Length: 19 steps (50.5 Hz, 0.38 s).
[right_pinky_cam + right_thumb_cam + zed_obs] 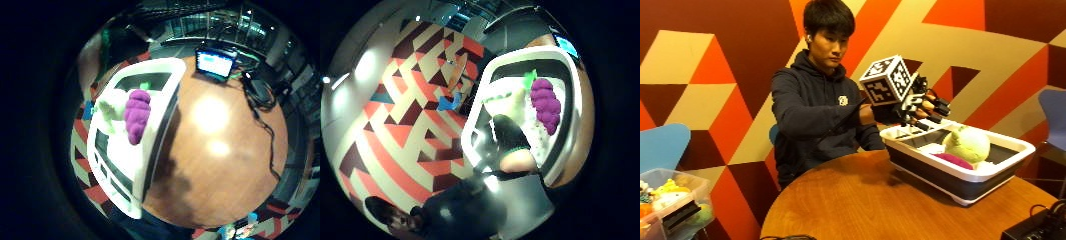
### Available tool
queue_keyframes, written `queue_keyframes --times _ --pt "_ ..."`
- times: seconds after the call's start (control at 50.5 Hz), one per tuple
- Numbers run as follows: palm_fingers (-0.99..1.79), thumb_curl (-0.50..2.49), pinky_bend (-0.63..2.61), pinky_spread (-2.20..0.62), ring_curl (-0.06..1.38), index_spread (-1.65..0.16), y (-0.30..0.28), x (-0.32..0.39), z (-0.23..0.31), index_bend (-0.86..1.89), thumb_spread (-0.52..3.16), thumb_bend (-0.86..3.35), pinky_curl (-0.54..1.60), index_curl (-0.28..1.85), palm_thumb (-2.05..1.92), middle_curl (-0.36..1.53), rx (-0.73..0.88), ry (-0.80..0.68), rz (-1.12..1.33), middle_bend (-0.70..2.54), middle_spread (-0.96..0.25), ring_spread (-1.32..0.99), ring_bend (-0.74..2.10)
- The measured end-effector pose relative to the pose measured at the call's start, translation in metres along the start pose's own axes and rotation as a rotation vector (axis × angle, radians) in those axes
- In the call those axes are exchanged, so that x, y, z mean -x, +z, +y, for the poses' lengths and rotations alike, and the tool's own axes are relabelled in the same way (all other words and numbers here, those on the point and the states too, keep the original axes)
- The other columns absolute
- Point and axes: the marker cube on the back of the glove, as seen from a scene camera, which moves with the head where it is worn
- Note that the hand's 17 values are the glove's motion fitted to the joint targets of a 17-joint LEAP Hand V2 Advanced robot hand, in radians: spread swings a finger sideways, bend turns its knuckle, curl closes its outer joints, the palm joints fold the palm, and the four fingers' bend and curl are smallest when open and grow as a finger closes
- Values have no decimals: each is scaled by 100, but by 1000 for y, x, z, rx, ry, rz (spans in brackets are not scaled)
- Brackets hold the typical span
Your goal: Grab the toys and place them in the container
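Purple grape toy (137, 115) and green plush ball (967, 143) lie in the container (926, 172) just under your hand (923, 111); its fingers hang relaxed, holding nothing.

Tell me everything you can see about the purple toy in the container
The purple toy is a soft, plush-looking piece with a knobbly, ribbed body that tapers to one end, much like a bunch of grapes. It lies on its side inside the white-rimmed, dark-walled container on the round wooden table, beside a pale green plush toy. The gloved right hand hovers above the container and does not touch it.
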Motion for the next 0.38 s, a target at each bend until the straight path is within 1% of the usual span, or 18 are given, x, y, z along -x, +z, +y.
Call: queue_keyframes --times 0.139,0.376 --pt "-17 58 86 -3 37 -12 -32 -23 21 24 129 -2 41 52 29 62 -118 0 152 26 -1 -7 46" --pt "-7 49 75 1 32 -12 -54 -55 81 19 137 -1 37 51 27 55 -210 17 215 17 2 -2 32"
